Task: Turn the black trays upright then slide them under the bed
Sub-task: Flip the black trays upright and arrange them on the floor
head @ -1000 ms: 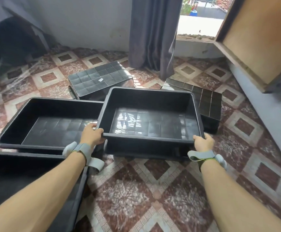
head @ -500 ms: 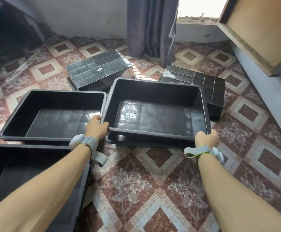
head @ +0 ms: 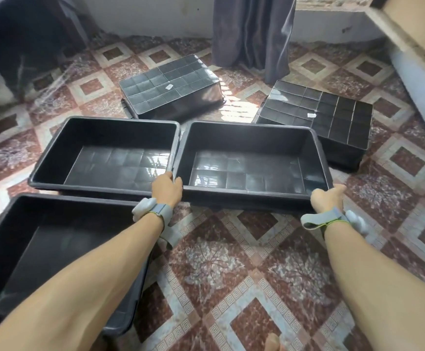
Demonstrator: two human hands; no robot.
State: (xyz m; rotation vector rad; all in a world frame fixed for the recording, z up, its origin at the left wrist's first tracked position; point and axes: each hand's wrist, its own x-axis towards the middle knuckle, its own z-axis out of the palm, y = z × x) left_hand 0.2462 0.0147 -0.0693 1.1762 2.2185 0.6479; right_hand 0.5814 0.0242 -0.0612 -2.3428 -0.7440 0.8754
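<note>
The left hand (head: 167, 190) gripped the near left corner of an upright black rectangular plastic tray (head: 247, 173), its fingers curled over the rim. The right hand (head: 326, 198) held the near right corner of the same tray, the thumb stretched outward and the fingers going under the rim, out of sight. This tray stood open side up on the patterned red and white tiled floor (head: 231, 262), directly in front of both hands. It had a thick rolled rim, sloping walls and a glossy bottom divided into squares, which reflected the light. Just left of the left hand stood a second upright black tray (head: 105, 158), close beside the held one. Nearer than the left hand, partly under the left forearm, was a third upright black tray (head: 41, 236). Beyond the hands lay a left overturned black tray (head: 168, 84) and a right overturned black tray (head: 315, 112), each showing a gridded underside with a small white label.
</note>
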